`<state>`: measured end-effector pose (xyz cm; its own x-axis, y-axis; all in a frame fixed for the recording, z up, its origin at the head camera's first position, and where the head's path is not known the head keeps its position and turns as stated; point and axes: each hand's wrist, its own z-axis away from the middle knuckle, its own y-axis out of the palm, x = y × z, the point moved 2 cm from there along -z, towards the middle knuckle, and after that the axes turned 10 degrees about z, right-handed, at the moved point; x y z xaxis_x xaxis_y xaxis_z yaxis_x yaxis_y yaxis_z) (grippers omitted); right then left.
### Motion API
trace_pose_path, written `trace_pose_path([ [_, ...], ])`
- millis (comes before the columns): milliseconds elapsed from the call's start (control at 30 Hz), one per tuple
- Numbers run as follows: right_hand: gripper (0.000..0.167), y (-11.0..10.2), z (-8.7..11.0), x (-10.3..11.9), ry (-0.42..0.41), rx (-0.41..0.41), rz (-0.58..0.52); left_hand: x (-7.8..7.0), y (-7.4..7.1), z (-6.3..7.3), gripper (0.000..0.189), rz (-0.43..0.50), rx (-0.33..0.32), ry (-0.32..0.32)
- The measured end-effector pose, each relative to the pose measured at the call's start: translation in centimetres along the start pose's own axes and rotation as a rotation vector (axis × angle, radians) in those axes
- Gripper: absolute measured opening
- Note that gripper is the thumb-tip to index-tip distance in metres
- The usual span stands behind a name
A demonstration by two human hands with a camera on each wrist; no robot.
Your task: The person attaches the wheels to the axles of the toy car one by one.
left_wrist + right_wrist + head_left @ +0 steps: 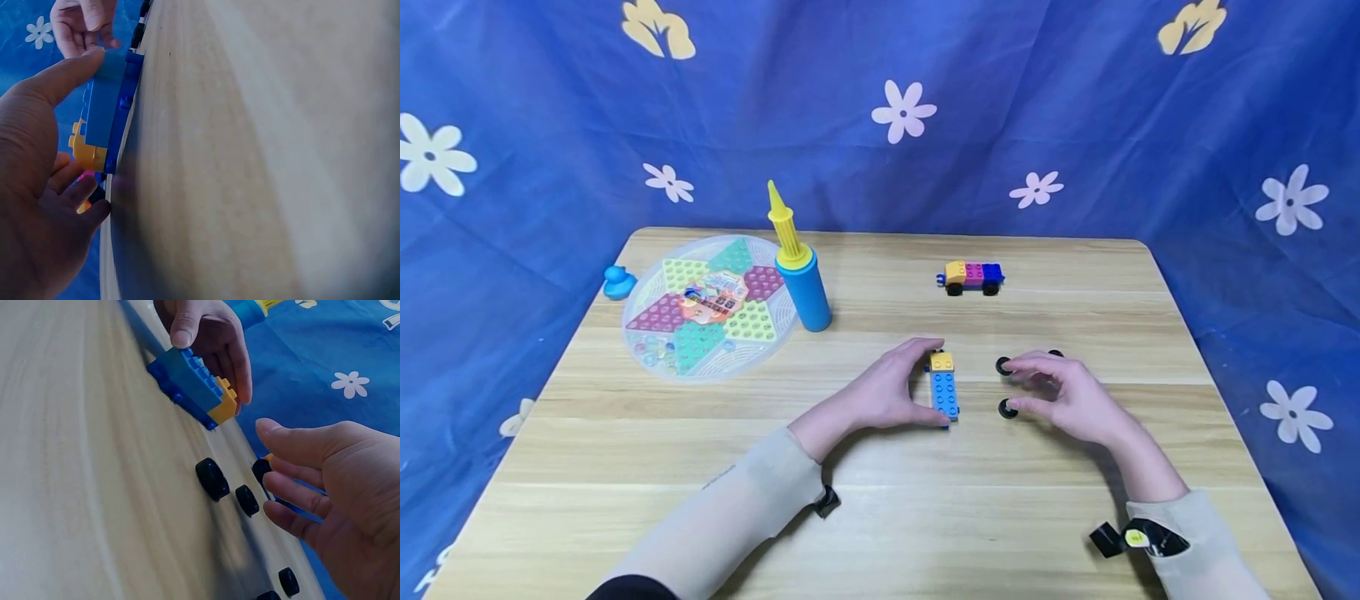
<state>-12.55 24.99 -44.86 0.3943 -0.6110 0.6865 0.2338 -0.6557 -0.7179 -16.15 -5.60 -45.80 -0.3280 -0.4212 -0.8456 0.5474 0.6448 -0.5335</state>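
A building-block car body [943, 392], blue with a yellow front block and a dark blue base, lies on the wooden table. My left hand [898, 390] spans it lengthwise, thumb at the blue end and fingers by the yellow end, and holds it. In the left wrist view the thumb touches the top corner of the blue block [103, 100]. My right hand [1063, 396] hovers over loose black wheels, fingers apart and gently bent, with nothing between them. The right wrist view has a larger-looking wheel [212, 479] and a second wheel [247, 500] just short of the fingertips.
A finished block car [973, 277] with black wheels stands behind. At left are a blue pump [805, 292] with a yellow nozzle, a round Chinese checkers board [752, 354] and a blue rubber duck [619, 283]. Blue flowered cloth [850, 183] hangs behind the table.
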Motion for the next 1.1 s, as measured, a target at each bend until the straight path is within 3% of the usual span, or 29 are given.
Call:
trace_pose_path([
  [533,0.048,1.2,0.4,-0.5,-0.029,0.153,0.163,-0.2,0.4,-0.2,0.121,-0.056,0.026,-0.069],
  [1100,0.029,1.4,0.3,-0.4,-0.034,0.169,0.183,0.1,0.2,-0.4,0.11,-0.032,0.005,-0.069],
])
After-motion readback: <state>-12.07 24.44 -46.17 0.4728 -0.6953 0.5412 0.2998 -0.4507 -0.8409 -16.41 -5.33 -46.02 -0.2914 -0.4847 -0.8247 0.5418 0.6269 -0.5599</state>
